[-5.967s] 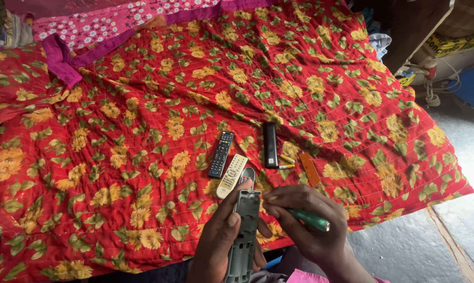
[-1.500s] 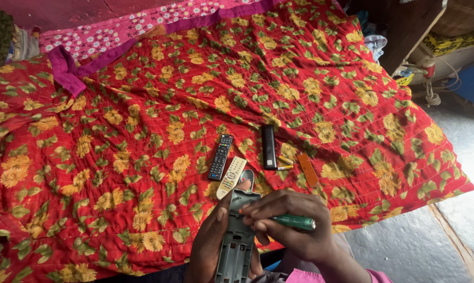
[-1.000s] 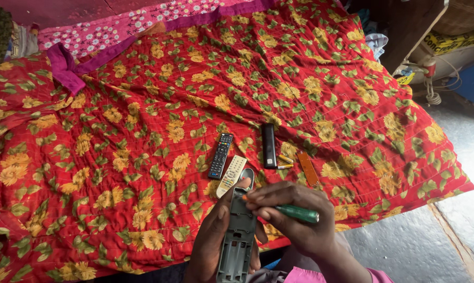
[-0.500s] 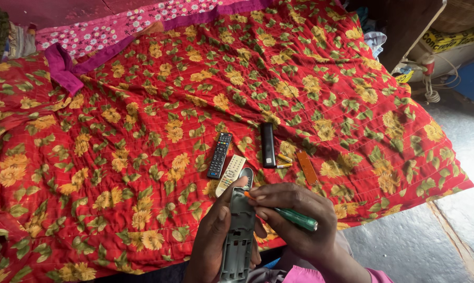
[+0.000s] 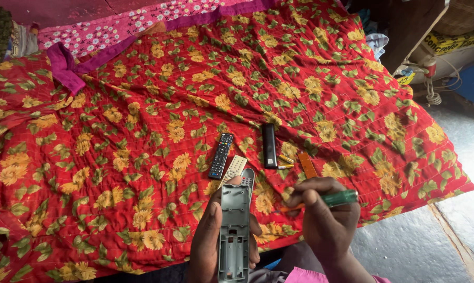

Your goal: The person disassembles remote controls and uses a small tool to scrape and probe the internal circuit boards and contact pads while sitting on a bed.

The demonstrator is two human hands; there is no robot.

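The left hand [image 5: 211, 238] gripped the grey remote shell [image 5: 234, 230]; the right hand [image 5: 326, 220], at three o'clock, clasped a green-handled screwdriver [image 5: 337, 198] (tip hidden). A slanted tip could have slipped off.

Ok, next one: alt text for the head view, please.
A left hand holds a grey remote casing, back side up, while the right hand grips a green-handled screwdriver beside it. Beyond them, three remotes lie on a red floral quilt.
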